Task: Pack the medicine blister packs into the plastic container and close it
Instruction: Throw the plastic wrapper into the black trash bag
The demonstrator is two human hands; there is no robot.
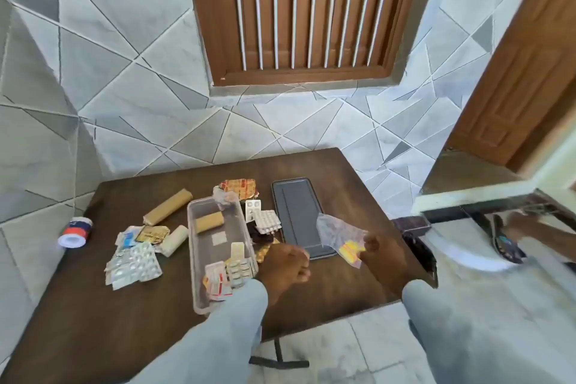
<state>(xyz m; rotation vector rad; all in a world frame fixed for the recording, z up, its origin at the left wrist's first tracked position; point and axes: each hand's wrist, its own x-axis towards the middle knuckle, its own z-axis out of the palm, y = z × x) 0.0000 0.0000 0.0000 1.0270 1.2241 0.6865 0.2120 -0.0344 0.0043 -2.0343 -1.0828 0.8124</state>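
Observation:
A clear plastic container [199,259] lies open on the dark wooden table [93,321], with a tan roll and several blister packs [232,271] at its near end. Its grey lid [297,215] lies flat to the right. My right hand [381,256] pinches a clear plastic bag with a yellow blister pack [350,248] in it, above the lid's near right corner. My left hand [285,268] hovers curled, holding nothing, just right of the container. More blister packs lie left [134,265] of the container and between it and the lid [268,221].
A long tan roll [168,207] and a white roll [174,240] lie left of the container. A red, white and blue tape roll [76,232] sits off the table's left edge. At right, another person's hand and a sandal [508,243] are on the floor.

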